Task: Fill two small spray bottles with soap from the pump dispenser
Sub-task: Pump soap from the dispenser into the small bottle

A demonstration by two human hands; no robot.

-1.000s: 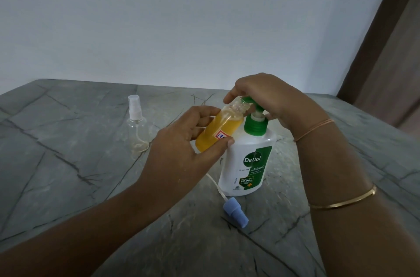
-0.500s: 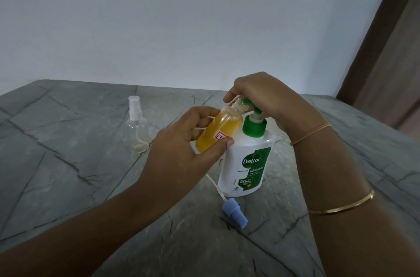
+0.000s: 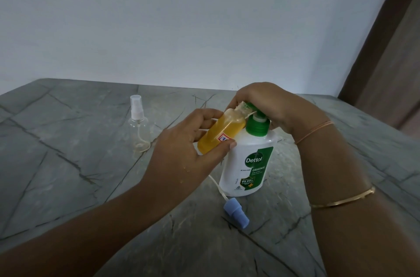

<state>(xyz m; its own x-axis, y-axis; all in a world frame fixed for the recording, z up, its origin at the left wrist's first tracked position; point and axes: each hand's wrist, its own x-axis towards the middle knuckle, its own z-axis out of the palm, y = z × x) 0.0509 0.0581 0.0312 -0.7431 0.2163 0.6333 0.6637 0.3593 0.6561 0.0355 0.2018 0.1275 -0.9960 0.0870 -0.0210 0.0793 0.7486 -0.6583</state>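
Observation:
A white Dettol pump dispenser (image 3: 247,163) with a green pump head stands on the grey stone table (image 3: 68,163). My right hand (image 3: 266,104) covers the pump head from above and presses on it. My left hand (image 3: 181,154) holds a small open bottle (image 3: 220,131), mostly full of orange soap, tilted with its neck against the pump spout. A thread of soap hangs at the spout. The bottle's blue spray cap (image 3: 236,213) with its white tube lies on the table in front of the dispenser. A second clear spray bottle (image 3: 138,124), capped in white, stands empty at the left.
A white wall rises behind the table's far edge. A brown door frame (image 3: 381,33) runs down the right side. A thin bangle and a thread band sit on my right wrist.
The pump head has gone down and come back up a little under my right hand. The orange bottle stays at the spout in the same tilt.

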